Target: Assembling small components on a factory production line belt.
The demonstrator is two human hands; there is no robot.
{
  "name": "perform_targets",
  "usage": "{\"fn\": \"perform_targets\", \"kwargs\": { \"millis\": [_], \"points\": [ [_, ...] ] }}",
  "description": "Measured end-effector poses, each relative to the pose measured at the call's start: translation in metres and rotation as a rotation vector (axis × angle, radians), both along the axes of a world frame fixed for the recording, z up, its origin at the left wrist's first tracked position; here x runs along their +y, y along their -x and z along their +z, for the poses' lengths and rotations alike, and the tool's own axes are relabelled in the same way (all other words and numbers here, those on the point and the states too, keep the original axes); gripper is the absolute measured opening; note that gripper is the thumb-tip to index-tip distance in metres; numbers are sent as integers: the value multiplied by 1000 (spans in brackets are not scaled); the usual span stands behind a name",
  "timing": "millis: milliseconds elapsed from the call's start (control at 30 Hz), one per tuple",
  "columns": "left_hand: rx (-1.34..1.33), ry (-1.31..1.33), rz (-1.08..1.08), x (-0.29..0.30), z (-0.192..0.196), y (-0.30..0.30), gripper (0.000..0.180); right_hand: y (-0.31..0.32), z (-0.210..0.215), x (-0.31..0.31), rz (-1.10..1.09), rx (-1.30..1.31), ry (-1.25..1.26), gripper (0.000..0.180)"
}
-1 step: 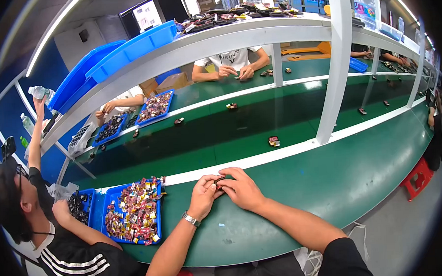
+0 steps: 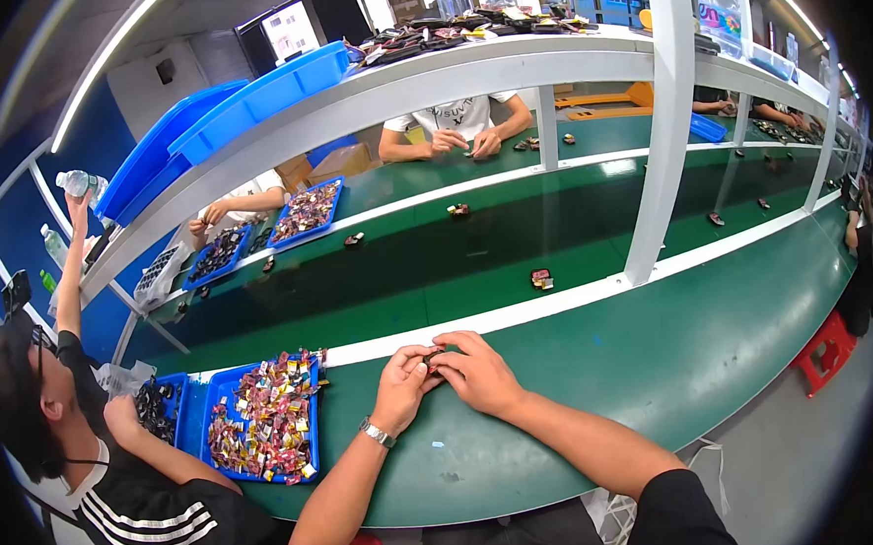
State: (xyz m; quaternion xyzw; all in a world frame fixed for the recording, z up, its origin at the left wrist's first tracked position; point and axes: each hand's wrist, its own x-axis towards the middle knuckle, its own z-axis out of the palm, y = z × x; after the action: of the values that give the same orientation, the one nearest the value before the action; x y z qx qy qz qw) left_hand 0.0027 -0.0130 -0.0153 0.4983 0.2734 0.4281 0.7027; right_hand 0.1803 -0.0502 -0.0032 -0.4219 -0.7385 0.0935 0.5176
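Note:
My left hand [image 2: 401, 388], with a metal watch on its wrist, and my right hand [image 2: 479, 374] meet over the green bench top. Their fingertips pinch a small dark part [image 2: 434, 357] with a reddish bit on it; most of it is hidden by the fingers. Left of my left forearm sits a blue tray [image 2: 315, 427] heaped with small red, yellow and white pieces [image 2: 267, 420]. Beyond it, another blue tray [image 2: 179, 385] holds black parts [image 2: 157, 407].
A conveyor belt [image 2: 408, 294] carries a few small assemblies, one [image 2: 541, 279] just beyond my hands. A white post [image 2: 653, 162] rises at the right, supporting an overhead shelf [image 2: 505, 67]. A co-worker [image 2: 142, 485] sits close on my left, one arm raised to a bottle [image 2: 81, 183].

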Motion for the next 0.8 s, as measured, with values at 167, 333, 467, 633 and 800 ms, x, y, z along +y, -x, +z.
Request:
{"fn": "perform_targets", "kwargs": {
  "millis": [167, 333, 467, 633, 800],
  "points": [
    [-1, 7, -14, 3, -1, 2, 19, 1, 5, 7, -29, -31, -69, 14],
    [5, -20, -5, 2, -9, 5, 22, 4, 7, 4, -68, -175, -168, 20],
    [25, 16, -15, 3, -11, -3, 23, 6, 16, -7, -106, -207, -195, 20],
    [41, 47, -6, -5, -10, 0, 22, 14, 7, -7, -178, -290, -197, 19],
    [97, 37, -17, 0, -4, -7, 22, 9, 8, -1, -234, -388, -302, 19]
  ]
}}
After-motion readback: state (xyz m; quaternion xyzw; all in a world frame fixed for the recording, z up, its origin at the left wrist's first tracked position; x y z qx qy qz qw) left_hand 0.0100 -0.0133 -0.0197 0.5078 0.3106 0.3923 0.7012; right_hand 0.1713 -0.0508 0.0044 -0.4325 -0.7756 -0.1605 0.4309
